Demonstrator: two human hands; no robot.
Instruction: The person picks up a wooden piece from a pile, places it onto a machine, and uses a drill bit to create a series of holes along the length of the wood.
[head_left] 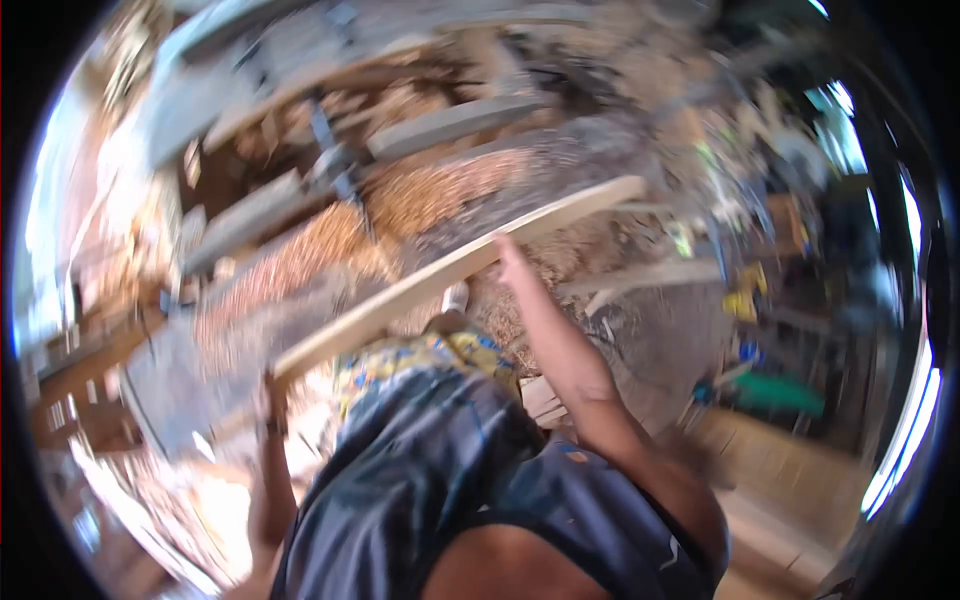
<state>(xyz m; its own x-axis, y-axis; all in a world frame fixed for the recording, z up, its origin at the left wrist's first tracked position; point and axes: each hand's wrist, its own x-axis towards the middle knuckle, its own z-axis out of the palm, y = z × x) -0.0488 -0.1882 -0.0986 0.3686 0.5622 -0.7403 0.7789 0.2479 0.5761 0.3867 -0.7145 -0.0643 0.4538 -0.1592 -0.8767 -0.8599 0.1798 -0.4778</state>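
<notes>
A long pale wooden board [400, 298] slants across the middle of the head view, its right end higher than its left. My left hand [270, 403] is closed on the board's lower left end. Further along, right of the board's middle, my right hand [508, 262] grips its near edge, the fingers partly hidden and smeared by motion. The board is held up in front of my body, above a floor strewn with wood shavings.
Orange-brown shavings [420, 195] lie on the ground beyond the board. A workbench [240, 75] with a blue metal clamp [335, 160] stands at the upper left. Yellow [745, 293] and green [780, 394] objects are at the right, near wooden planks [780, 450].
</notes>
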